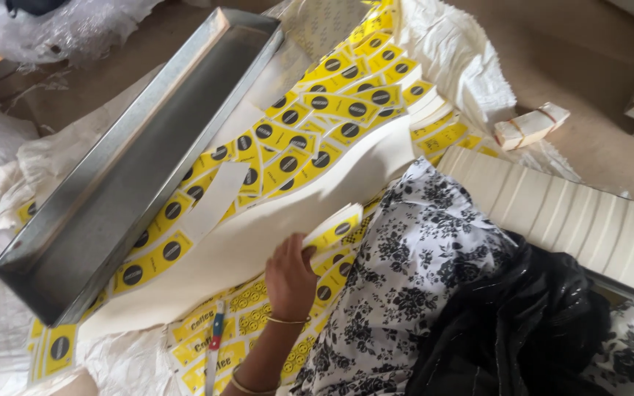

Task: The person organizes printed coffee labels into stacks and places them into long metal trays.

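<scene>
My left hand [290, 277], with thin bangles on the wrist, is shut on the edge of a small stack of yellow labels [337, 227], each with a black circle. The stack rests against my knee, which is covered in black-and-white floral cloth [412, 271]. More yellow labels [317, 110] lie fanned out beyond the hand, partly over a long white paper sheet [258, 242]. My right hand is not visible.
A long grey metal tray [111, 183] lies diagonally at the left. A blue and red pen-like tool [216, 334] lies on printed yellow sheets near my wrist. A banded bundle of white cards [530, 126] and a row of white cards [581, 216] sit at the right.
</scene>
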